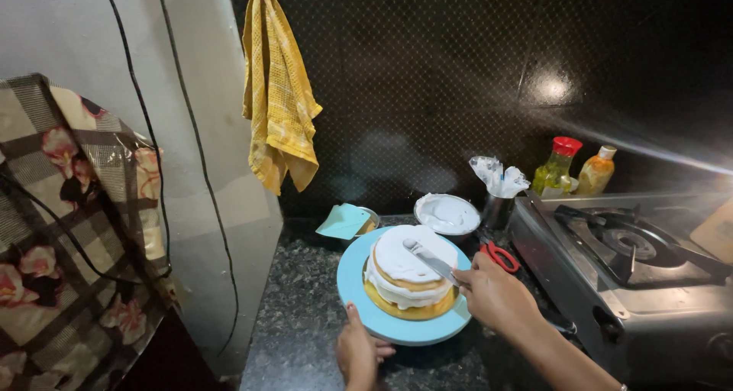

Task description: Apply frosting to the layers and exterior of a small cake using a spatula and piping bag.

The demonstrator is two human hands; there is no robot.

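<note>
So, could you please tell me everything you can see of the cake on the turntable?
The cake is round, with two golden sponge layers, white cream between them and a smooth white coat on top; the sides are mostly bare. It sits upright on a gold board, centred on a light blue turntable. A metal spatula, held in the right hand, lies flat across its top. The left hand touches only the turntable's rim.

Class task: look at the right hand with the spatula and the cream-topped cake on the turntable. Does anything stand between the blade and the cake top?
Nothing visible does. The right hand holds the spatula, and its blade already lies on the cake. The left hand touches the blue turntable rim at the front. The red scissors lie beyond the right hand.
</note>
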